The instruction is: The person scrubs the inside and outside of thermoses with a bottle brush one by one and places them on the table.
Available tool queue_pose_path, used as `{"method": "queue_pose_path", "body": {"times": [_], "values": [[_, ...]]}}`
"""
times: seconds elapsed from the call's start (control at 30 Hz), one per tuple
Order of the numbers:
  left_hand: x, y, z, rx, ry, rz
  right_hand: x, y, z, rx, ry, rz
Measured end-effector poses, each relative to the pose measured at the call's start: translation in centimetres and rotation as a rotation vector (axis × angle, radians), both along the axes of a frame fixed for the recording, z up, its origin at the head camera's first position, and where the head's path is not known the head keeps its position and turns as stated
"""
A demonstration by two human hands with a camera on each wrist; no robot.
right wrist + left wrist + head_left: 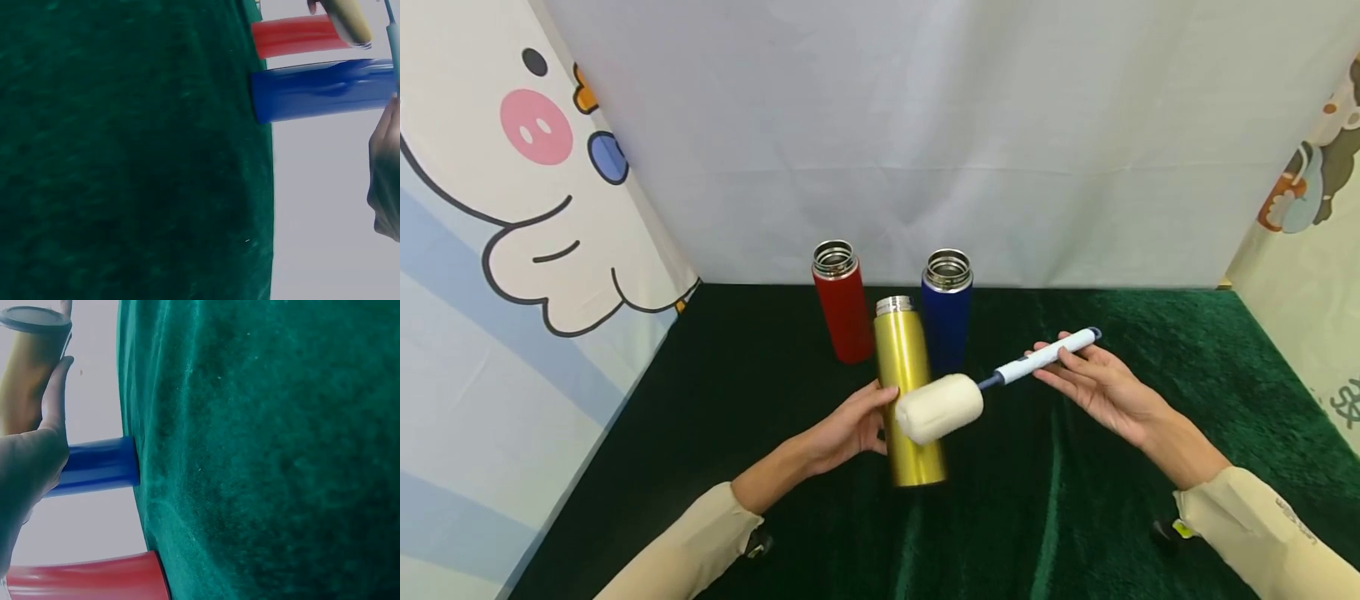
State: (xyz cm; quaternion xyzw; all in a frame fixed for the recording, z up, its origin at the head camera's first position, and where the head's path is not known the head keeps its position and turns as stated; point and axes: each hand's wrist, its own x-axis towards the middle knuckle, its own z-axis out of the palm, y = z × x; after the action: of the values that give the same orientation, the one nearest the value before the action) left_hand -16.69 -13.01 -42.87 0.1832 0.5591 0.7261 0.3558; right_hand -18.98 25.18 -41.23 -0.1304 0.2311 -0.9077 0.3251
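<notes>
My left hand [868, 417] grips a gold bottle [901, 350] round its middle and holds it tilted, clear of the green cloth [1075, 500]; its open steel mouth points away from me. My right hand [1075, 367] pinches the white handle of a bottle brush [1045, 357]. The brush's cream sponge head [940, 408] lies against the gold bottle's side, by my left fingers. In the left wrist view, fingers [53, 394] press the gold bottle [28, 369].
A red bottle [842, 304] and a blue bottle [947, 312] stand open-mouthed on the cloth just behind the gold one. A white sheet closes the back and cartoon-printed sheets close both sides. The blue bottle [319, 90] shows in the right wrist view.
</notes>
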Motion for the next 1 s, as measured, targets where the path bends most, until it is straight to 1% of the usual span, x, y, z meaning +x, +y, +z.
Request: {"method": "queue_pose_path", "body": {"times": [0.07, 0.13, 0.23, 0.3, 0.4, 0.53, 0.63, 0.7, 0.77, 0.83, 1.0], "values": [[0.0, 0.1, -0.1, -0.010, -0.002, -0.022, -0.1, -0.2, 0.5, -0.030, -0.059, -0.057], [0.1, 0.2, -0.2, -0.045, 0.012, -0.037, -0.2, -0.4, 0.9, -0.066, -0.107, -0.109], [0.1, 0.4, -0.1, -0.095, 0.029, -0.049, -0.3, -0.6, 1.2, -0.146, -0.163, -0.161], [0.2, 0.5, 0.0, -0.109, 0.039, -0.053, -0.3, -0.7, 1.1, -0.193, -0.187, -0.170], [0.3, 0.5, 0.0, -0.088, 0.031, -0.055, -0.2, -0.5, 0.7, -0.217, -0.197, -0.146], [0.3, 0.3, 0.0, -0.009, 0.002, -0.034, 0.1, 0.1, -0.2, -0.152, -0.131, -0.080], [0.0, 0.3, -0.1, 0.064, -0.024, 0.017, 0.3, 0.4, -0.8, -0.069, -0.062, -0.044], [-0.2, 0.3, 0.0, 0.089, -0.032, 0.056, 0.4, 0.7, -1.2, -0.016, -0.026, -0.028], [-0.4, 0.4, 0.1, 0.084, -0.027, 0.090, 0.4, 1.0, -1.7, 0.026, -0.004, -0.017], [-0.5, 0.4, 0.2, 0.060, -0.020, 0.110, 0.5, 1.3, -2.2, 0.060, 0.019, -0.007], [-0.7, 0.4, 0.2, 0.013, -0.028, 0.122, 0.5, 1.7, -3.1, 0.098, 0.062, 0.023]]}}
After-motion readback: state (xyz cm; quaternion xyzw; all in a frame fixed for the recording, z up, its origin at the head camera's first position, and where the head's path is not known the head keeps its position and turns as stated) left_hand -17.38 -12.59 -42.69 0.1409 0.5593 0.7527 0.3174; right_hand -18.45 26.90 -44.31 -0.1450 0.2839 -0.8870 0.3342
